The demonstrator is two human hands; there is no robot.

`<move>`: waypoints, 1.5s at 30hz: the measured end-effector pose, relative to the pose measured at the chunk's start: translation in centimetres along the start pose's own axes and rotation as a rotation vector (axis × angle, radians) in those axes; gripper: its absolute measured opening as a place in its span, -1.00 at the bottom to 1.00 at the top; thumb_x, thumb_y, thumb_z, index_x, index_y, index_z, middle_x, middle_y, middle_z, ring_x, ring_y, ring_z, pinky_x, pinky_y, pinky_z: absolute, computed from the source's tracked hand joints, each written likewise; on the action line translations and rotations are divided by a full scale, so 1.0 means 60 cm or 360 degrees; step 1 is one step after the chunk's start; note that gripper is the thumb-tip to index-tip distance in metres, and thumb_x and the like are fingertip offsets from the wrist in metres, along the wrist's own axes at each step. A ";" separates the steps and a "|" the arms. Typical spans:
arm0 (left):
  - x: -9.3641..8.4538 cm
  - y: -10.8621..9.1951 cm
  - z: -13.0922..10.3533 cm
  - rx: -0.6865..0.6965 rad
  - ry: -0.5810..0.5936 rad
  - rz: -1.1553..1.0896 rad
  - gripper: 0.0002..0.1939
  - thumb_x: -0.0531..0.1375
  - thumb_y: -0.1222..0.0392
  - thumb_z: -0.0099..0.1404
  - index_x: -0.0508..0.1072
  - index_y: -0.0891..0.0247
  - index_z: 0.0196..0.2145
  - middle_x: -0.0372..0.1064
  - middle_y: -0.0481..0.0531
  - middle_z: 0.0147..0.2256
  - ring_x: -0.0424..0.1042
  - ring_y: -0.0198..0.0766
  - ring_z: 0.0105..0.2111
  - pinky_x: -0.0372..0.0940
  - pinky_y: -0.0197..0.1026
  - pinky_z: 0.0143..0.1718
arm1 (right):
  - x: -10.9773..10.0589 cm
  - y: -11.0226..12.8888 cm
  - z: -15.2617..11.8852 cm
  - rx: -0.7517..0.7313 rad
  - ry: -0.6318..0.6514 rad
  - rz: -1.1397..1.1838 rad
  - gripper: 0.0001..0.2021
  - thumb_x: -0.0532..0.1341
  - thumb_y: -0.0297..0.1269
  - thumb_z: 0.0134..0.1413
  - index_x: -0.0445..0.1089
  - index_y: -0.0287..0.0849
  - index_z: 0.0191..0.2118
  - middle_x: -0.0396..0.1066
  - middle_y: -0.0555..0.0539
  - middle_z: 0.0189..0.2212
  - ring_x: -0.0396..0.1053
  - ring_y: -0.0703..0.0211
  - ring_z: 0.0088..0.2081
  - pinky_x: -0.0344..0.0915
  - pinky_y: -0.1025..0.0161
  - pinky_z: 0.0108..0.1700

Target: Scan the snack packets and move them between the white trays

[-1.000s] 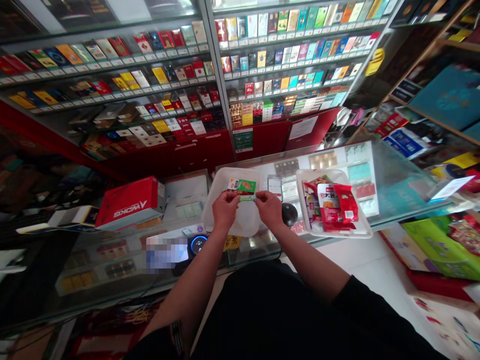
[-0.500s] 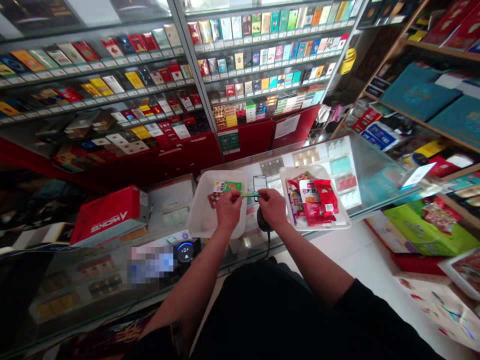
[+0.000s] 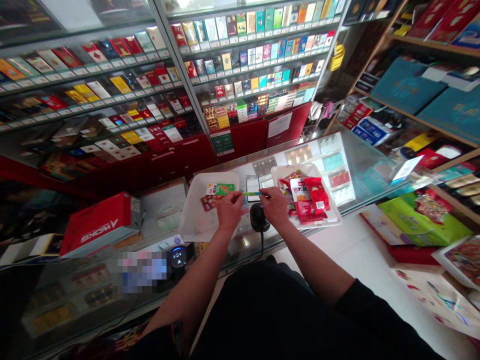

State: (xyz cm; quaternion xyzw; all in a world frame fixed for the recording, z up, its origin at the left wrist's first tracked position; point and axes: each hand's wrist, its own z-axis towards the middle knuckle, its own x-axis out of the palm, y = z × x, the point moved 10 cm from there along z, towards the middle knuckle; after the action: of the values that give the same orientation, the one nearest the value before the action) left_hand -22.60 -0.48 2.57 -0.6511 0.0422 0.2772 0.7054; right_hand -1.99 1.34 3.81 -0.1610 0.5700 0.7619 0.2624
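A thin green packet (image 3: 251,193), seen almost edge-on, is stretched between my two hands above the counter. My left hand (image 3: 230,212) pinches one end, beside the right wall of a white plastic tray (image 3: 189,220). In that tray lie a green-and-white packet (image 3: 224,188) and a dark red packet (image 3: 210,202). The other end is pinched by my right hand (image 3: 275,206), at the left edge of a second white tray (image 3: 335,218) full of red snack packets (image 3: 318,195). Behind the held packet, a phone-like screen (image 3: 252,184) is partly covered. A black corded device (image 3: 258,218) stands below it.
The glass counter (image 3: 360,170) runs across in front of me. On its left are a red box (image 3: 99,222) and a round device with a blue ring (image 3: 178,256). Shelves of cigarette packs (image 3: 225,62) rise behind. A green carton (image 3: 420,220) stands at right.
The view has shifted, so the counter and shelves sit further left. My hands still hold the packet by its ends, and more of the black corded device and the screen shows.
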 end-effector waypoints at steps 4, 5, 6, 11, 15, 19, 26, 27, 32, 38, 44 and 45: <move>0.010 -0.013 -0.004 0.0001 0.0020 0.0048 -0.84 0.24 0.21 0.30 0.63 0.22 -0.22 0.62 0.00 -0.26 0.56 -0.22 -0.25 0.40 -0.19 -0.09 | -0.013 -0.014 0.004 0.0057 -0.0047 0.0005 -0.78 0.26 -0.40 0.14 0.62 -0.15 -0.13 0.56 -0.13 -0.22 0.46 0.04 -0.14 0.35 0.13 0.04; 0.014 -0.015 -0.005 -0.0003 0.0034 0.0042 -0.83 0.23 0.21 0.30 0.62 0.22 -0.21 0.62 0.01 -0.27 0.56 -0.22 -0.26 0.40 -0.20 -0.10 | -0.016 -0.017 0.005 0.0062 -0.0058 0.0014 -0.78 0.26 -0.40 0.14 0.62 -0.16 -0.13 0.56 -0.13 -0.22 0.46 0.05 -0.14 0.35 0.13 0.03; 0.019 -0.016 -0.006 -0.0006 0.0048 0.0020 -0.82 0.23 0.22 0.31 0.62 0.23 -0.20 0.62 0.01 -0.27 0.56 -0.22 -0.27 0.41 -0.20 -0.11 | -0.018 -0.019 0.006 0.0065 -0.0069 0.0020 -0.78 0.26 -0.39 0.14 0.62 -0.16 -0.14 0.56 -0.14 -0.22 0.47 0.05 -0.14 0.35 0.14 0.03; 0.043 -0.014 -0.010 -0.0032 0.0113 -0.0175 -0.81 0.20 0.24 0.33 0.59 0.27 -0.16 0.62 0.08 -0.19 0.58 -0.21 -0.20 0.43 -0.18 -0.06 | -0.023 -0.035 0.010 0.0107 -0.0093 0.0003 -0.78 0.25 -0.36 0.14 0.62 -0.16 -0.14 0.58 -0.15 -0.21 0.48 0.03 -0.13 0.36 0.13 0.04; 0.050 -0.009 -0.010 -0.0055 0.0145 -0.0094 -0.77 0.20 0.24 0.33 0.57 0.26 -0.09 0.62 0.10 -0.12 0.59 -0.17 -0.13 0.43 -0.14 0.01 | -0.026 -0.059 0.014 0.0230 -0.0105 0.0011 -0.67 0.25 -0.36 0.13 0.57 -0.21 0.01 0.61 -0.12 -0.22 0.53 0.02 -0.16 0.37 0.13 0.04; 0.053 -0.011 -0.007 -0.0022 0.0158 0.0010 -0.73 0.20 0.25 0.34 0.55 0.26 -0.03 0.61 0.11 -0.08 0.58 -0.15 -0.07 0.41 -0.09 0.08 | -0.025 -0.073 0.018 0.0321 -0.0046 0.0018 -0.62 0.18 -0.39 0.18 0.52 -0.20 0.09 0.63 -0.13 -0.14 0.55 0.03 -0.07 0.34 0.14 0.12; 0.068 0.025 -0.001 -0.0178 0.0150 -0.0021 -0.74 0.23 0.22 0.30 0.59 0.22 -0.07 0.62 0.07 -0.13 0.58 -0.18 -0.11 0.46 -0.12 -0.01 | -0.016 -0.081 0.018 0.0361 0.0004 0.0091 -0.78 0.28 -0.36 0.08 0.60 -0.16 -0.15 0.63 -0.08 -0.25 0.56 0.06 -0.20 0.41 0.17 -0.02; 0.068 0.028 0.000 -0.0193 0.0130 -0.0058 -0.76 0.24 0.22 0.29 0.61 0.22 -0.10 0.62 0.07 -0.15 0.57 -0.18 -0.13 0.46 -0.13 -0.02 | -0.015 -0.083 0.018 0.0370 -0.0006 0.0108 -0.81 0.29 -0.34 0.07 0.60 -0.15 -0.19 0.63 -0.08 -0.27 0.56 0.06 -0.21 0.41 0.17 -0.04; 0.067 0.037 0.004 -0.0280 0.0052 -0.0377 -0.80 0.29 0.21 0.21 0.62 0.26 -0.20 0.62 0.06 -0.24 0.57 -0.20 -0.26 0.48 -0.15 -0.16 | -0.008 -0.092 0.020 0.0384 -0.0023 0.0172 -0.84 0.31 -0.29 0.05 0.61 -0.13 -0.24 0.63 -0.08 -0.30 0.55 0.04 -0.23 0.41 0.13 -0.05; 0.065 0.036 0.007 -0.0342 0.0003 -0.0511 -0.81 0.30 0.18 0.18 0.62 0.27 -0.24 0.59 0.03 -0.32 0.53 -0.25 -0.37 0.47 -0.18 -0.27 | -0.003 -0.096 0.020 0.0428 -0.0042 0.0266 -0.82 0.33 -0.26 0.02 0.61 -0.12 -0.22 0.62 -0.05 -0.34 0.55 0.05 -0.28 0.42 0.14 -0.10; 0.060 0.030 0.016 -0.0302 -0.0062 -0.0442 -0.85 0.31 0.21 0.15 0.60 0.29 -0.31 0.59 0.03 -0.37 0.55 -0.22 -0.35 0.45 -0.20 -0.24 | -0.003 -0.091 0.021 0.0376 -0.0043 0.0204 -0.83 0.31 -0.28 0.02 0.61 -0.12 -0.24 0.63 -0.06 -0.33 0.56 0.04 -0.25 0.41 0.13 -0.09; 0.061 0.031 0.017 -0.0301 -0.0056 -0.0418 -0.86 0.31 0.21 0.15 0.60 0.29 -0.31 0.59 0.03 -0.37 0.56 -0.22 -0.35 0.45 -0.20 -0.24 | -0.004 -0.090 0.021 0.0375 -0.0046 0.0194 -0.83 0.31 -0.28 0.03 0.61 -0.12 -0.23 0.63 -0.06 -0.33 0.56 0.04 -0.26 0.41 0.13 -0.09</move>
State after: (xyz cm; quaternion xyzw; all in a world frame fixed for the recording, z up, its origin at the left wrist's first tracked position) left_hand -20.65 1.74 -0.50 -0.7096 -0.0819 0.1967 0.6716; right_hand 1.43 3.67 0.07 -0.0831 0.6603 0.7064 0.2409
